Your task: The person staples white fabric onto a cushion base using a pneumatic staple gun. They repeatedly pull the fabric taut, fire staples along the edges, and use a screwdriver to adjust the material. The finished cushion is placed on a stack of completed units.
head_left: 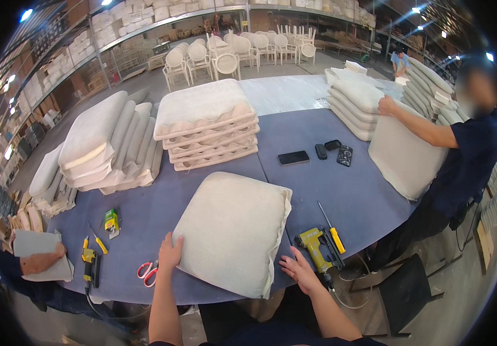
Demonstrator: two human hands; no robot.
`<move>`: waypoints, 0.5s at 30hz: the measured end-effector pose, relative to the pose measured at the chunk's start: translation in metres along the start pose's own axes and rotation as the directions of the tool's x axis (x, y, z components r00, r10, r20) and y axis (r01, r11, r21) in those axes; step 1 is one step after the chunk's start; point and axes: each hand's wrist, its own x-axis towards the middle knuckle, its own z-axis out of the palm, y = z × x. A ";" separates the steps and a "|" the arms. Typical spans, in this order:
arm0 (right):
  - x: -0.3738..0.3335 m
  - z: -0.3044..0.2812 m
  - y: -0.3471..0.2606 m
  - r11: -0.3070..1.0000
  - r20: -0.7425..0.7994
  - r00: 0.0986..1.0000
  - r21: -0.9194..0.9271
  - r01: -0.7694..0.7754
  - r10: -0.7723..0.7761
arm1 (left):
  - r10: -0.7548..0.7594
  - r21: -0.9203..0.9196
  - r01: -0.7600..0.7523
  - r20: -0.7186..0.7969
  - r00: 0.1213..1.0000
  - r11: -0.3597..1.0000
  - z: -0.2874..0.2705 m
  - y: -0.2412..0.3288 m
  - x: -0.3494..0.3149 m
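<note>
A pale grey upholstered seat cushion [231, 228] lies in front of me on the blue-grey table, turned at an angle. Its fabric edge is loose and ruffled along the right side. My left hand [170, 252] rests against the cushion's left edge with the fingers extended, not wrapped round it. Just off the lower right edge is my right hand [301, 271], open, its fingers spread and nothing in them. Red-handled scissors [147, 273] lie beside my left wrist. To the right of my right hand lies a yellow-green staple gun [318, 248] with a hose, next to a yellow-handled screwdriver [335, 235].
Cushion stacks stand at the table's back [208, 124], left [101, 138] and right [355, 106]. A phone [293, 158] and small black items lie mid-table. Another staple gun [90, 262] lies left. Co-workers at right [433, 132] and left [41, 262] handle cushions.
</note>
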 end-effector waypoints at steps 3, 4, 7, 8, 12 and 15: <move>0.012 -0.003 -0.014 0.996 0.073 0.994 -0.049 -0.073 0.076 | -0.022 0.066 0.019 0.041 0.999 0.998 -0.002 0.007 -0.024; 0.013 -0.004 -0.019 0.977 0.041 0.998 -0.210 -0.029 0.038 | -0.016 0.056 0.012 0.080 0.997 0.998 -0.003 0.009 -0.043; 0.007 0.015 -0.047 0.806 -0.028 0.990 -0.584 0.093 -0.135 | -0.057 -0.015 0.060 0.119 0.991 0.998 -0.008 0.024 -0.110; 0.004 0.017 -0.060 0.753 -0.020 0.981 -0.645 0.134 -0.192 | -0.075 -0.045 0.081 0.123 0.990 0.996 -0.009 0.030 -0.129; -0.019 0.042 -0.135 0.708 -0.051 0.940 -0.672 0.217 -0.338 | -0.147 -0.067 0.162 0.193 0.970 0.984 -0.002 0.027 -0.165; -0.058 0.106 -0.200 0.756 0.135 0.851 -0.405 0.515 -0.507 | -0.207 -0.243 0.324 0.409 0.889 0.914 0.016 0.025 -0.194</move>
